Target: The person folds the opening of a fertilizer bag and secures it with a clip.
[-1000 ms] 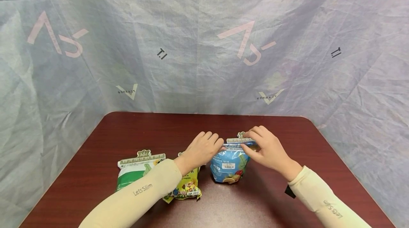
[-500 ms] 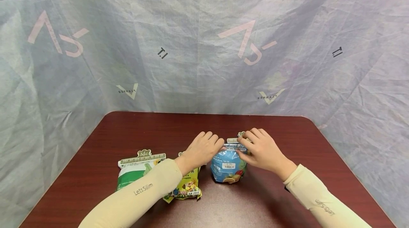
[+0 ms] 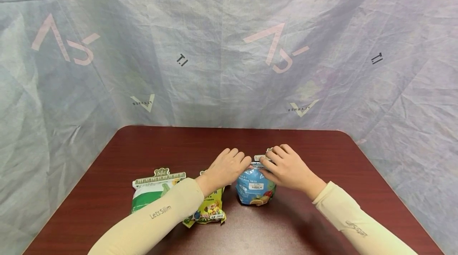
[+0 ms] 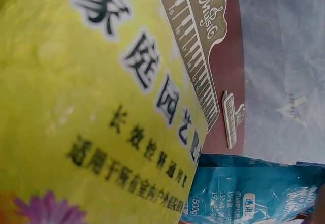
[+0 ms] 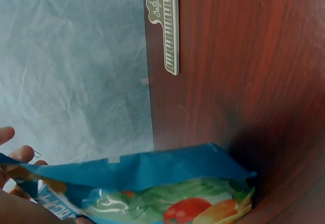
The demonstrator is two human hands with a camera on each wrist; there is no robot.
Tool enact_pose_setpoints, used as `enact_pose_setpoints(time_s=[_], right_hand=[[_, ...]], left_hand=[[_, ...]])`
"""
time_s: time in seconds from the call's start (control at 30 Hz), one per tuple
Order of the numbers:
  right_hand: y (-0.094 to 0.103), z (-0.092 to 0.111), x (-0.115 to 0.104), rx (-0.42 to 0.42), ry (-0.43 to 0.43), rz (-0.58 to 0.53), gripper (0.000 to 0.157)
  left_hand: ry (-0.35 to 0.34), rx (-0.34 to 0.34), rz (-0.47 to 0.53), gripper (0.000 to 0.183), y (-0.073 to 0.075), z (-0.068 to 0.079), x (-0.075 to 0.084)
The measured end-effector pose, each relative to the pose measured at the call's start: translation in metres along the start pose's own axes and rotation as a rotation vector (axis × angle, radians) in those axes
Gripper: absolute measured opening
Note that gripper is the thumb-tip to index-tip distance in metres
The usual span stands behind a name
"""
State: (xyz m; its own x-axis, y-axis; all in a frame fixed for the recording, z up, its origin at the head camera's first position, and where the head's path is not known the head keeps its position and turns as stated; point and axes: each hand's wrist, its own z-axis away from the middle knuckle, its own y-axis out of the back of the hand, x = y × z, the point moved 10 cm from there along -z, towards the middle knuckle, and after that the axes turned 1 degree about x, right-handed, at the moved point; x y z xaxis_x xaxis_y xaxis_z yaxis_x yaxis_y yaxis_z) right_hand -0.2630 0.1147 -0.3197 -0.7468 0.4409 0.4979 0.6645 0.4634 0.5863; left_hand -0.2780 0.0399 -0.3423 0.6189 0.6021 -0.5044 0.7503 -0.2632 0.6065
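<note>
A blue bag (image 3: 252, 189) with vegetables and fruit printed on it stands upright on the table. My left hand (image 3: 229, 167) pinches its top edge at the left corner. My right hand (image 3: 289, 168) grips the top edge on the right, with the thumb on the near side. In the right wrist view the blue bag (image 5: 152, 173) shows its side, and a few fingertips (image 5: 23, 154) curl over its top. Behind the bag lies a piano-key clip (image 3: 262, 157), partly covered by my right hand; the right wrist view shows the clip (image 5: 171, 31) apart from the bag.
Left of the blue bag, partly under my left forearm, is a yellow bag (image 3: 212, 207) with a similar clip on top. Farther left a green and white bag (image 3: 148, 195) carries a piano-key clip (image 3: 161, 176). A grey cloth (image 3: 222, 48) hangs behind the brown table (image 3: 179, 138).
My right hand has shifted left along the top of the blue bag, drawing in its right corner. My left hand and the other bags have stayed where they were.
</note>
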Motion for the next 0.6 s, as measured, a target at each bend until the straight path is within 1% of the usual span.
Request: enact_pose_setpoints(time_s=[0.13,0.27,0.37,0.47,0.6], right_hand=[[-0.0019,0.0005,-0.0025,0.019,0.036,0.019,0.025],[-0.003,0.0023,-0.0029,0.05,0.057,0.021,0.025],[-0.0026,0.0019,-0.0035,0.069,0.069,0.026,0.025],[-0.0006,-0.0006,-0.0044,0.078,0.076,0.028,0.026],[0.0038,-0.0058,-0.006,0.083,0.084,0.029,0.027]], left_hand=[[-0.007,0.01,0.0,0.028,0.0018,-0.0005,0.0006],[-0.024,0.057,-0.003,0.028,0.0062,-0.0016,0.0011],[-0.027,0.074,-0.01,0.029,0.0048,-0.0009,0.0011],[-0.02,0.045,-0.013,0.031,0.0001,0.0002,0.0008],[-0.011,0.001,-0.013,0.03,-0.0017,-0.0001,0.0001]])
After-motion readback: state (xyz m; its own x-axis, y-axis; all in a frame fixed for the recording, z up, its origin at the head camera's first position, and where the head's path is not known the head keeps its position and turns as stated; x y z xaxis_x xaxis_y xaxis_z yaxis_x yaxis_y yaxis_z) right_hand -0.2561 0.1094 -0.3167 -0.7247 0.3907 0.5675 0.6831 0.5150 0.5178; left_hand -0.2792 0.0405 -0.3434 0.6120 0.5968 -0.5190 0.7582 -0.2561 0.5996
